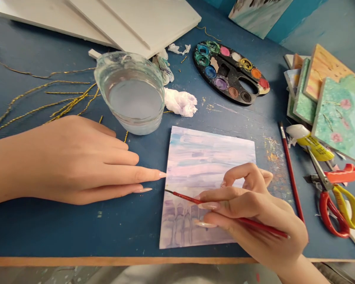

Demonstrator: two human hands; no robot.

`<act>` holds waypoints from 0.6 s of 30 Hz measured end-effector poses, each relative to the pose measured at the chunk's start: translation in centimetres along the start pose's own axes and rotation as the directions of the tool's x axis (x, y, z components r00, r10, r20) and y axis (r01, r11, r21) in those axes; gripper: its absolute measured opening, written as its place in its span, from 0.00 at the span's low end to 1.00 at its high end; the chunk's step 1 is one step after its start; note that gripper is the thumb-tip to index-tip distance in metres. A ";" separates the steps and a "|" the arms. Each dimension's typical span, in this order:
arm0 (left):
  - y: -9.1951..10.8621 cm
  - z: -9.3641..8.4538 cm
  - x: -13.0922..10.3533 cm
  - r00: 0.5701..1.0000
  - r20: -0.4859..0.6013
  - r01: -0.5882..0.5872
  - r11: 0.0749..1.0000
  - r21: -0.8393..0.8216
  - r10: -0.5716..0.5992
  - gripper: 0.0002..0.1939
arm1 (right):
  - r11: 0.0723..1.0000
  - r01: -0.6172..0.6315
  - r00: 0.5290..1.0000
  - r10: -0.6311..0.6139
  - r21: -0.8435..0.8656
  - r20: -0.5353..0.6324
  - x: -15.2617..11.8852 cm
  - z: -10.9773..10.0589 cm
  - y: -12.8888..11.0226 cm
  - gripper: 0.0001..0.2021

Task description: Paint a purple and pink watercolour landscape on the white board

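The right hand (254, 213) pinches a thin red paintbrush (225, 211), fingers closed on its handle, the tip at the left edge of a small painted canvas (204, 157) washed in pink, blue and purple. The canvas lies flat on the blue table (62, 232), near its front edge. The left hand (73, 161) rests flat and open beside it, holding nothing, a fingertip touching the canvas edge. Farther back stand a glass of cloudy water (131, 92), a crumpled tissue (180, 102) and a black paint palette (230, 73). Right of the canvas lie a second red brush (290, 169) and red-and-yellow scissors (334, 197).
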State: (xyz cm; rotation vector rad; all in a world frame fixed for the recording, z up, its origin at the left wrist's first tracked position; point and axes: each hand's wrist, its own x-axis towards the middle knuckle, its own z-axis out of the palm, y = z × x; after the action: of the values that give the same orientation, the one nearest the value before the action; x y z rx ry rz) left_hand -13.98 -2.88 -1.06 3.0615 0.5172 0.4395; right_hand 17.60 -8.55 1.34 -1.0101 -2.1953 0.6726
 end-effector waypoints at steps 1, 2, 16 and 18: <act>0.0 0.0 0.0 1.000 -0.007 -0.007 1.000 0.001 0.007 0.19 | 1.000 0.013 1.000 -0.013 -0.017 0.003 0.1 0.0 -0.1 0.09; -0.1 0.0 0.1 1.000 -0.013 -0.012 1.000 0.001 0.012 0.19 | 0.999 0.023 1.000 -0.023 -0.029 0.006 0.2 0.0 -0.2 0.10; -0.1 0.0 0.1 1.000 0.002 -0.003 1.000 0.019 0.003 0.18 | 0.999 0.020 0.999 -0.018 -0.038 0.032 -0.1 0.0 0.0 0.10; -0.2 0.0 0.1 1.000 -0.001 -0.001 1.000 0.009 0.001 0.19 | 0.999 0.019 0.999 -0.018 -0.038 0.037 -0.2 0.0 0.0 0.10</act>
State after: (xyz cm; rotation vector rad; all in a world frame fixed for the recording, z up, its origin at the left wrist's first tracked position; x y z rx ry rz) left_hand -13.94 -2.70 -1.02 3.0707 0.5191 0.4396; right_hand 17.75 -8.71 1.28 -1.0028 -2.2546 0.6472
